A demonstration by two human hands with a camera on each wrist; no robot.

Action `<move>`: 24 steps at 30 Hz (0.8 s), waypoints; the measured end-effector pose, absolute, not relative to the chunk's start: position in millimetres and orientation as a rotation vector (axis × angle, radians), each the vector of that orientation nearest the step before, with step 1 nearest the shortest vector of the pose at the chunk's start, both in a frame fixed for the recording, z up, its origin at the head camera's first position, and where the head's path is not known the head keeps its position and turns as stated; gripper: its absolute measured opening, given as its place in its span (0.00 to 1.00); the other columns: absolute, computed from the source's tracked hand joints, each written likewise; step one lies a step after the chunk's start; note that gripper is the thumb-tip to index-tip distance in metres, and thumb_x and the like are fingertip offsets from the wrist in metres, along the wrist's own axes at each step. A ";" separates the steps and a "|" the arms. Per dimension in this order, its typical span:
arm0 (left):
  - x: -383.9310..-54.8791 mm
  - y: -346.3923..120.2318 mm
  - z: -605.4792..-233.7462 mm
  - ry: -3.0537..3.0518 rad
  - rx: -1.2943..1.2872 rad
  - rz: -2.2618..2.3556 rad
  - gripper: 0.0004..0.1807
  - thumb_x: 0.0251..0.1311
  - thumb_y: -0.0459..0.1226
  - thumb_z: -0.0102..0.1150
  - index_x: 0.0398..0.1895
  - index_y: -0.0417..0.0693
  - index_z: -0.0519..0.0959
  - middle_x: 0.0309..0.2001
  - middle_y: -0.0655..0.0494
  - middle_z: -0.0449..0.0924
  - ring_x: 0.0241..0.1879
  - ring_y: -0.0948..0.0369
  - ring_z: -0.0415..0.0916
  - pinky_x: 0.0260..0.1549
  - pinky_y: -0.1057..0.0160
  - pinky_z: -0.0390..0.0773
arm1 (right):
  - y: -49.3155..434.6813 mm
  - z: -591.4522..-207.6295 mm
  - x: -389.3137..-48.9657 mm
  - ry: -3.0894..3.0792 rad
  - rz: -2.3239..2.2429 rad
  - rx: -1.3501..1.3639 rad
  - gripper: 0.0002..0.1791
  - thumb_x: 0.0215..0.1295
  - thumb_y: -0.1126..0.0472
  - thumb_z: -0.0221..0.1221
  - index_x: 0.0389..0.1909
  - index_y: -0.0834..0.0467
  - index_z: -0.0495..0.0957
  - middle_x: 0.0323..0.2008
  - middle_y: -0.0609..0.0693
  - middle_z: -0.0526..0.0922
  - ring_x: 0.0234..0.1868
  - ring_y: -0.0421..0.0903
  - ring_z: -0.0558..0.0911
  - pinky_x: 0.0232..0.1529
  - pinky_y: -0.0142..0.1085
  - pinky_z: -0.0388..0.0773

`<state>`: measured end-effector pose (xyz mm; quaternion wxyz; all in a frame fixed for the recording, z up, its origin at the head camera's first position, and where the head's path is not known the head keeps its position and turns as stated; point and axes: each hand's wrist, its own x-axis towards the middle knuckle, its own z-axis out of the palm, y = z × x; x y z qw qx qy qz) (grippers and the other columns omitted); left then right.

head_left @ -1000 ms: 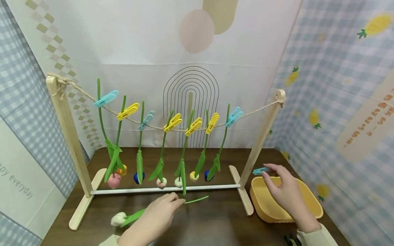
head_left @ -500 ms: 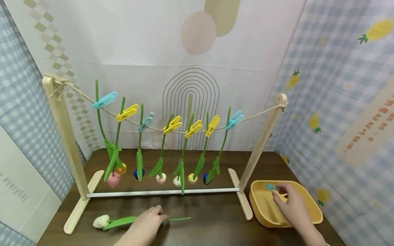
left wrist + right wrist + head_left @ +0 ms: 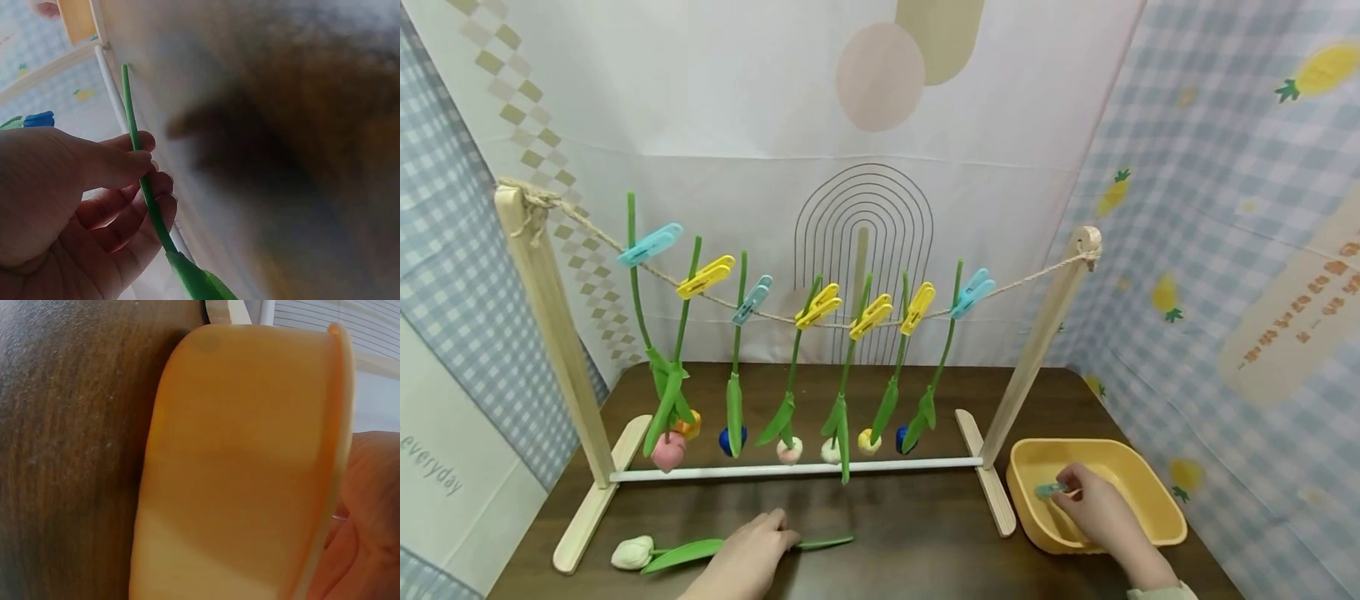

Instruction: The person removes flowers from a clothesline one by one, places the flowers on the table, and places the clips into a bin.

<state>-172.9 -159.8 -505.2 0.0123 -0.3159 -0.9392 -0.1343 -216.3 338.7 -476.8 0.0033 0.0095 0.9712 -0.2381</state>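
A white artificial tulip [image 3: 634,552] lies low over the table's front left, its bloom pointing left. My left hand [image 3: 747,557] pinches its green stem [image 3: 149,194] between thumb and fingers, as the left wrist view shows. Inside the yellow basin [image 3: 1026,521], my right hand [image 3: 1097,504] holds a light blue clothespin [image 3: 1049,490] by one end. In the right wrist view the basin's wall [image 3: 237,450] hides the clothespin and most of the fingers.
A wooden stand [image 3: 553,333] with a white crossbar [image 3: 737,472] spans the table. Along its rope [image 3: 1022,273] several tulips hang bloom-down from yellow clothespins [image 3: 871,317] and blue clothespins [image 3: 651,244]. Patterned cloths [image 3: 722,92] surround the table [image 3: 917,550].
My left hand and the tulip have moved left and toward the table's front edge. The right hand, still holding the clothespin, has gone from above the basin's far rim down into it.
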 end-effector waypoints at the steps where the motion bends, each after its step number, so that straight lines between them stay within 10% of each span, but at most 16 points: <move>1: -173.1 -159.5 -506.0 -2.932 -0.984 -0.420 0.12 0.48 0.23 0.63 0.33 0.46 0.85 0.28 0.61 0.66 0.29 0.61 0.70 0.27 0.62 0.74 | 338.9 -477.5 -216.2 3.037 -0.740 0.036 0.11 0.59 0.62 0.66 0.38 0.62 0.76 0.34 0.50 0.82 0.34 0.48 0.81 0.35 0.44 0.79; 24: -174.1 -158.9 -508.6 -2.995 -0.961 -0.393 0.12 0.46 0.21 0.64 0.31 0.44 0.81 0.28 0.58 0.71 0.30 0.58 0.73 0.29 0.58 0.76 | 342.0 -481.7 -217.1 2.974 -0.719 0.087 0.17 0.58 0.62 0.65 0.45 0.66 0.76 0.33 0.51 0.80 0.35 0.49 0.80 0.36 0.47 0.77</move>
